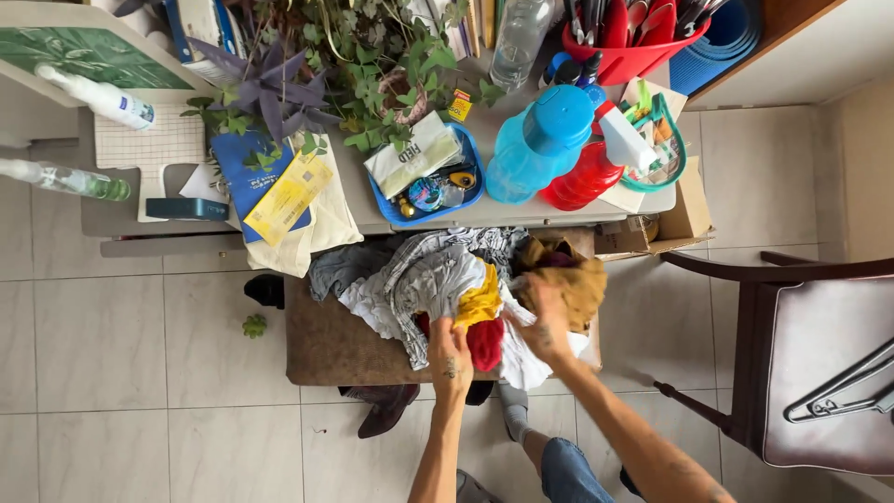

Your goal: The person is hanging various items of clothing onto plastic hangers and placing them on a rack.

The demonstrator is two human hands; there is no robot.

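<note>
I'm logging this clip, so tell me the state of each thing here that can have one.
left hand: gripping the clothes pile
right hand: gripping the mustard cloth
clothes pile: crumpled, unfolded
mustard cloth: bunched up
blue jug: lid on
cardboard box: open
clear bottle: upright; cap out of view

Both arms stretched forward, left hand palm down with fingers curled, right hand clenched, forearms bare
</note>
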